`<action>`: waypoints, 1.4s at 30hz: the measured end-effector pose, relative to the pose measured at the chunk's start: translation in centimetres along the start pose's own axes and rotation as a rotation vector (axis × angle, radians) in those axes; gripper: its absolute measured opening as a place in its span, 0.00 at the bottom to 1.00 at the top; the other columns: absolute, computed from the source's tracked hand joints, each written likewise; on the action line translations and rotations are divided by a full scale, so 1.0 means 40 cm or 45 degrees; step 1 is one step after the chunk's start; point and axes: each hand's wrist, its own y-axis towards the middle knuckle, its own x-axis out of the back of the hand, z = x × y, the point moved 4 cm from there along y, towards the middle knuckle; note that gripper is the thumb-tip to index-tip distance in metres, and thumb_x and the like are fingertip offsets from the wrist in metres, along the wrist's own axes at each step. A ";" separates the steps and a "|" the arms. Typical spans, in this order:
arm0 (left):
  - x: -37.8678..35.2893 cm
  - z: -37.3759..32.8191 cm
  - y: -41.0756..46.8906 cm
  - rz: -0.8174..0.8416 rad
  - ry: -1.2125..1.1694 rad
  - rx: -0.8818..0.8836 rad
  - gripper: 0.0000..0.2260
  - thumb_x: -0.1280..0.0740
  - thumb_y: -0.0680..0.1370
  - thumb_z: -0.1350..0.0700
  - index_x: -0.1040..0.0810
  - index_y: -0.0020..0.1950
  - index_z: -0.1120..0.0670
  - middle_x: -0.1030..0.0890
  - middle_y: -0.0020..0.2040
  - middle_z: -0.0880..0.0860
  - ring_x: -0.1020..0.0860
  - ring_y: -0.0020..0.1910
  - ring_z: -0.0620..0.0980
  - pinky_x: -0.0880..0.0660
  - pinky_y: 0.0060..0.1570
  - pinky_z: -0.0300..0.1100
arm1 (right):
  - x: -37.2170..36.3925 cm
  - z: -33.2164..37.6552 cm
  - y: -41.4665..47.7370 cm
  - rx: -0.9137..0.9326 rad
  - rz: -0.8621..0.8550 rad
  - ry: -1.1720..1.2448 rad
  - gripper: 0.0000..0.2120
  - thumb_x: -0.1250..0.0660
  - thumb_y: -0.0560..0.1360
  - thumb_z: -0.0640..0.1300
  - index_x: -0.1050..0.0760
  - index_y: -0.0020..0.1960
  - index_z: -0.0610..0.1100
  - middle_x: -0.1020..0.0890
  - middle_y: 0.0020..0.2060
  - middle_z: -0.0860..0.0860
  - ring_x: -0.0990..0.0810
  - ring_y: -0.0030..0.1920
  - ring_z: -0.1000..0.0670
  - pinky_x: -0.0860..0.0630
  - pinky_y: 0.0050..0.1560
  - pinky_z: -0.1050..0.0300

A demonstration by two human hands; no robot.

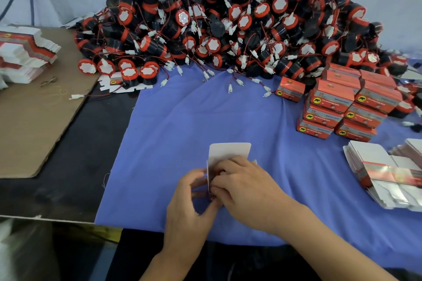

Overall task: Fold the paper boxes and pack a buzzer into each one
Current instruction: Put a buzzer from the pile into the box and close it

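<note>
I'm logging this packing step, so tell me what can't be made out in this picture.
Head view:
- Inside of the box: hidden by the right hand and left hand; its contents cannot be told.
- Print on the packed boxes: too small and blurred.
- Stack of flat boxes: cut off by the right edge.

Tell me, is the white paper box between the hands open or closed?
Open: the white paper box has its rounded top flap standing up, untucked.
</note>
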 end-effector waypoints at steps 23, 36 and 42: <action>-0.005 -0.027 0.049 0.071 0.166 -0.033 0.12 0.26 0.79 0.55 0.22 0.59 0.43 0.18 0.54 0.40 0.17 0.54 0.42 0.20 0.51 0.39 | -0.091 -0.120 -0.095 -0.495 -0.709 1.134 0.13 0.26 0.78 0.45 0.20 0.56 0.61 0.21 0.54 0.61 0.19 0.57 0.55 0.22 0.49 0.66; 0.053 -0.016 0.080 0.582 0.409 -0.180 0.18 0.24 0.70 0.40 0.19 0.58 0.39 0.34 0.76 0.32 0.33 0.74 0.36 0.37 0.67 0.27 | -0.096 -0.131 -0.135 -0.304 -0.420 0.765 0.23 0.32 0.80 0.59 0.26 0.73 0.56 0.30 0.74 0.63 0.32 0.73 0.65 0.30 0.72 0.61; 0.046 -0.043 0.119 0.566 0.470 -0.171 0.19 0.27 0.73 0.36 0.18 0.60 0.42 0.22 0.63 0.31 0.27 0.66 0.33 0.36 0.64 0.23 | -0.089 -0.124 -0.126 -0.254 -0.382 0.596 0.22 0.38 0.83 0.57 0.29 0.76 0.56 0.29 0.72 0.59 0.30 0.72 0.60 0.29 0.71 0.59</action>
